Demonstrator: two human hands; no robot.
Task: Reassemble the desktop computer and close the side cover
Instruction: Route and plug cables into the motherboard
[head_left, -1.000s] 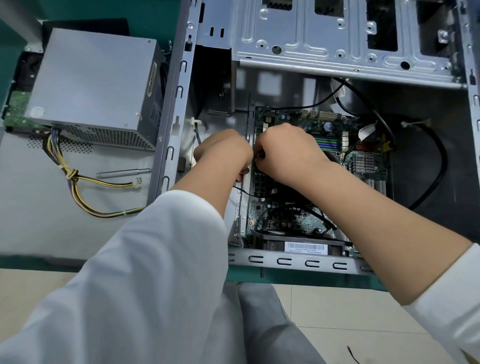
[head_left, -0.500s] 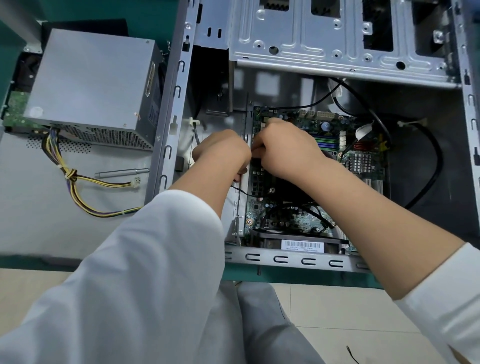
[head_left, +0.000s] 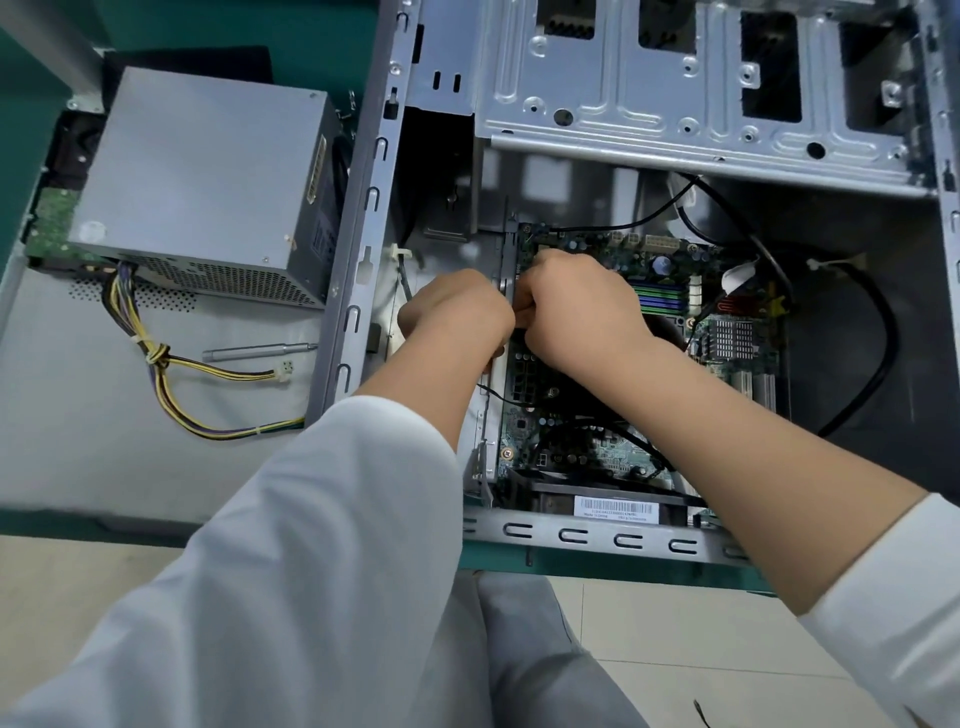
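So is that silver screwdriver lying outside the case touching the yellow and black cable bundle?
Apart. The head view shows the screwdriver lying on the grey panel, with a clear strip of bare panel between it and the cable bundle running just below it.

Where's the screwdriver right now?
Head view, left side: the screwdriver lies outside the case on the grey panel, below the power supply, beside its yellow-black cables.

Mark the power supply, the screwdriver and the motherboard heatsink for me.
power supply (head_left: 202, 176): head view, middle of its grey top face.
screwdriver (head_left: 254, 352): head view, mid-shaft.
motherboard heatsink (head_left: 733, 339): head view, centre of fins.
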